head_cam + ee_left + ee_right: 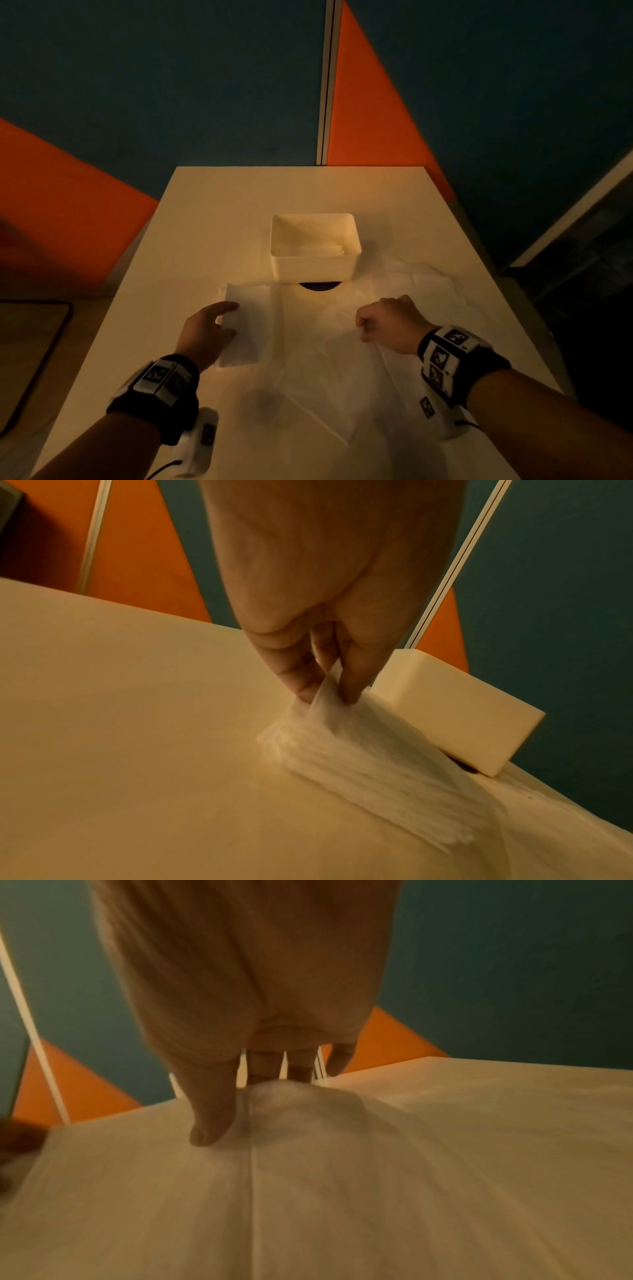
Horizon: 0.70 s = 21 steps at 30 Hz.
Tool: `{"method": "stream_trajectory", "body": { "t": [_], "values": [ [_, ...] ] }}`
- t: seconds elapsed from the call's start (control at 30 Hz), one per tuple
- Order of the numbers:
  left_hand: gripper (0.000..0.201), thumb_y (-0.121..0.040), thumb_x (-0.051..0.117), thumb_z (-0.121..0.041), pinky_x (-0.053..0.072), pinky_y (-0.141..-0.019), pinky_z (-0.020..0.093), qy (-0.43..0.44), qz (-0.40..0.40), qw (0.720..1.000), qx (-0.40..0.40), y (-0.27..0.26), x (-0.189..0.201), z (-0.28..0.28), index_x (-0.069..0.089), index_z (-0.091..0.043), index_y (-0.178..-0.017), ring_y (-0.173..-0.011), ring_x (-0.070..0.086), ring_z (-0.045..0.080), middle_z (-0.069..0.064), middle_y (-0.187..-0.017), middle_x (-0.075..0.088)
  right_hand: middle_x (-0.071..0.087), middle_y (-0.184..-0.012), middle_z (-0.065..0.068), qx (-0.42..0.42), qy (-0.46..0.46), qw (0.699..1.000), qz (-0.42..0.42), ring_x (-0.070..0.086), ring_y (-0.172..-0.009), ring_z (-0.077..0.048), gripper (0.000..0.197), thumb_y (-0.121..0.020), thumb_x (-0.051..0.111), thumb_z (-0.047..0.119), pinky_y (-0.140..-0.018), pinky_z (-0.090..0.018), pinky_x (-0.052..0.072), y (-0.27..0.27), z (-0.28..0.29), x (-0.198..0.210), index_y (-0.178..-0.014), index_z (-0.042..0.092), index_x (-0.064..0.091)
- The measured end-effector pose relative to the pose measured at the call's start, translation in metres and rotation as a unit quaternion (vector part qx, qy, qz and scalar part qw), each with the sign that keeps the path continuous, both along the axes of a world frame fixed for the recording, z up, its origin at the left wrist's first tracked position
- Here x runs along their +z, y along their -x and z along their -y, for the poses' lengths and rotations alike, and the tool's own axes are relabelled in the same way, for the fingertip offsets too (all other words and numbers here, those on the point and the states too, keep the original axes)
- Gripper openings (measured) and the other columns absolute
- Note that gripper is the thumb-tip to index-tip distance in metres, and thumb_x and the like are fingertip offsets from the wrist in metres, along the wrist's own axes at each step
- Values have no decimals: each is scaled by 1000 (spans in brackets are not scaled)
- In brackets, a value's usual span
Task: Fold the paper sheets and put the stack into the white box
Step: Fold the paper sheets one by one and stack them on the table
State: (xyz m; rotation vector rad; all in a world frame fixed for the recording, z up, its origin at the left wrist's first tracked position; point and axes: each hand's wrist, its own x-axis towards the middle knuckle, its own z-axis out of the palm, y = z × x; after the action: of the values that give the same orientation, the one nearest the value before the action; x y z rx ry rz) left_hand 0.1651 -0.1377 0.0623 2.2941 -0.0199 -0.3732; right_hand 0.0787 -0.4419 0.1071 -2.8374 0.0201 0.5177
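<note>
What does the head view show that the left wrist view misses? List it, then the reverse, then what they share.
Head only: the right hand curled on a sheet, the open inside of the box, and both wristbands.
Left wrist only: the left hand pinching a raised paper edge between thumb and fingers.
Both: left hand, paper, box and table, and orange and teal panels behind.

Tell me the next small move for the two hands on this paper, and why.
Probably carry the left edge across toward the right hand to make the fold. The left hand already pinches the paper sheet raised off the table, the right hand grips the opposite side, and the white box waits beyond it.
</note>
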Motion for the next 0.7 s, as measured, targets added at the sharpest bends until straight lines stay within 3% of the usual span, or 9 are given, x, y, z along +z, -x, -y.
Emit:
{"method": "stream_trajectory", "body": {
  "t": [0.13,0.23,0.33,0.4,0.47,0.5,0.57,0.63,0.7],
  "values": [
    [47,-78,64,-1,47,-88,31,-32,20,999,1,-7,-9,-1,62,-22,-120,-96,62,25,7,-120,62,63,-84,16,-63,-77,992,79,61,-94,-11,11,-83,66,37,-97,-37,39,2,7,6,-91,29,64],
    [44,-77,66,-4,45,-94,36,-72,28,997,-18,-11,-14,-1,64,-20,-117,-106,57,30,10,-127,56,66,-86,11,-121,-151,974,121,62,-89,-13,9,-80,70,31,-90,-38,47,2,11,12,-86,28,64],
    [39,-78,70,-27,33,-105,40,-193,40,979,-59,-8,-8,5,63,-27,-117,-123,37,33,8,-139,39,65,-80,-1,-195,-257,933,157,60,-76,-16,11,-80,72,18,-77,-36,51,0,11,26,-80,21,61],
    [41,-78,67,-46,29,-106,41,-240,67,966,-72,-5,1,14,61,-34,-117,-126,33,32,6,-142,35,67,-80,-6,-241,-321,897,186,59,-69,-14,9,-82,70,11,-68,-29,49,0,9,39,-84,14,62],
    [38,-78,64,-56,29,-104,38,-183,107,972,-105,-2,14,27,64,-37,-111,-122,43,26,1,-136,46,68,-83,-4,-278,-381,857,206,60,-69,-10,8,-84,67,9,-61,-24,47,0,7,52,-90,9,62],
    [35,-78,64,-56,31,-103,36,-104,97,982,-121,1,23,34,66,-36,-107,-119,47,21,-2,-129,52,68,-84,-3,-295,-405,840,210,61,-71,-10,8,-85,65,11,-61,-24,47,0,6,58,-92,8,62],
    [29,-78,68,-50,39,-92,24,100,-17,988,-113,11,48,53,68,-32,-101,-112,53,10,-13,-115,60,70,-89,-3,-322,-443,810,212,63,-78,-15,11,-87,63,14,-65,-29,51,0,4,65,-96,8,62],
    [36,-71,69,-52,41,-81,17,243,-128,956,-105,20,67,69,68,-30,-100,-104,56,3,-16,-109,63,71,-93,-8,-341,-484,777,212,65,-83,-21,14,-88,62,14,-73,-37,53,-1,0,70,-99,7,62],
    [55,-65,64,-59,45,-89,28,299,-164,931,-127,23,76,82,68,-25,-107,-105,60,13,-5,-111,67,72,-93,-9,-359,-526,742,210,65,-85,-22,14,-87,63,13,-76,-39,53,-2,-4,72,-100,6,63]
  ]
}}
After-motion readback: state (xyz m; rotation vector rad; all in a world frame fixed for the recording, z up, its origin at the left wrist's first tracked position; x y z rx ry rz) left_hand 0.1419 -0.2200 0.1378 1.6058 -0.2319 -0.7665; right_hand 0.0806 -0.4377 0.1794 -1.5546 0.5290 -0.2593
